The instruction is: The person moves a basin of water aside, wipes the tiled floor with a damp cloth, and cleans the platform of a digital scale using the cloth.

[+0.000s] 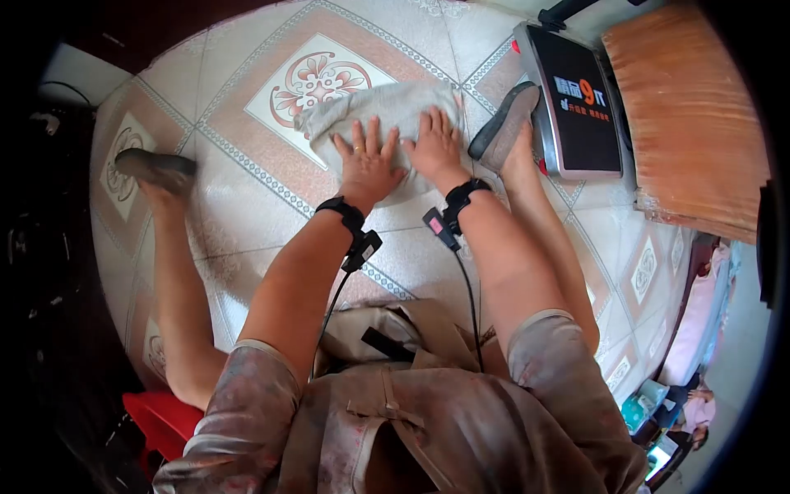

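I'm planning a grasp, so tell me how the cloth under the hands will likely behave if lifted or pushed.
The cloth is probably floppy, as its edge looks uneven and creased. It looks thin, so likely light. Pushed by the flat left hand and right hand, it may slide or bunch, since the tiled floor looks smooth.

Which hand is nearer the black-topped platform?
Right. The right hand is on the cloth, on the side toward the black-topped platform; the left hand, also on the cloth, is farther away.

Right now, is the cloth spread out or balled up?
Spread out, with creases: the cloth lies wide and low on the tiles under the left hand and right hand.
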Demonstrator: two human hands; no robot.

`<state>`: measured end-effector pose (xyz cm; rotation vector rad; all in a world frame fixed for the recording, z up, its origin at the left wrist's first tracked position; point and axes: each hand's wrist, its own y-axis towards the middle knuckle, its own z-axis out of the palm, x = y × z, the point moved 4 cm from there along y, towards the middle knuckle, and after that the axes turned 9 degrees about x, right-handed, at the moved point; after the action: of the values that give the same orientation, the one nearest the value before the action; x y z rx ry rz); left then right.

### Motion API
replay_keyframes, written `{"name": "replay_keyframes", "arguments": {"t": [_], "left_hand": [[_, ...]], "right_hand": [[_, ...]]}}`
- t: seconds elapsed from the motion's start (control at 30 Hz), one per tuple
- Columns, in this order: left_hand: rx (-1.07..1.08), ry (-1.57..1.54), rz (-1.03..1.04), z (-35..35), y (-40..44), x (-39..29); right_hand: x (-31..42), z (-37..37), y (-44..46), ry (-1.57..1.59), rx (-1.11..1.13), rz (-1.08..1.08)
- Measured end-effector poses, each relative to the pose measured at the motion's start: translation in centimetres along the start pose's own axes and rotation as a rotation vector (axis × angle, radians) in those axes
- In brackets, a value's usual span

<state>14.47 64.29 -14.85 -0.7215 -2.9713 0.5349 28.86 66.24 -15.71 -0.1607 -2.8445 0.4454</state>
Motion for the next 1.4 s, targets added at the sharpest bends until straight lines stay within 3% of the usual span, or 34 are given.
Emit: {"name": "replay_keyframes", "arguments": {"t": [0.1, 0.27, 0.53, 0.73, 0.9, 0.97, 1.0, 1.13, 1.27, 1.4], "left_hand": [[-0.041, 0.026, -0.050, -0.4, 2.3, -0.3], [-0.066, -0.001, 0.005, -0.2, 1.7, 0.6], [-0.124, 0.007, 0.175, 3.6, -10.3, 3.5], [-0.031, 0.000, 0.153, 5.8, -19.6, 3.7], [0.182, -0.130, 0.084, 5.6, -19.8, 4.8], [0.137, -0.265, 0.030, 2.4, -18.9, 4.2], [0.010, -0.519, 0.138, 1.0, -18.2, 4.2], [-0.220, -0.932, 0.588, -13.7, -21.0, -0.2], [-0.095, -1.349, 0.794, -24.7, -25.7, -3.7], [-0.014, -1.501, 1.020, -29.8, -28.6, -5.2]], "right_hand": [[-0.9, -2.0, 4.6, -0.026, 0.037, -0.102], [0.1, -1.5, 4.6, -0.097, 0.022, -0.138], [3.5, 2.5, -10.3, -0.103, 0.065, -0.227], [6.1, 4.6, -18.1, -0.074, 0.155, -0.321], [6.4, 4.3, -19.6, 0.089, 0.210, -0.344], [6.3, 3.6, -20.2, 0.141, 0.209, -0.378], [6.4, 3.4, -20.9, 0.147, 0.205, -0.411], [5.0, 7.4, -22.0, 0.061, 0.241, -0.474], [3.9, 9.8, -23.8, 0.036, 0.080, -0.483], [5.0, 6.9, -24.1, 0.069, 0.213, -0.440]]}}
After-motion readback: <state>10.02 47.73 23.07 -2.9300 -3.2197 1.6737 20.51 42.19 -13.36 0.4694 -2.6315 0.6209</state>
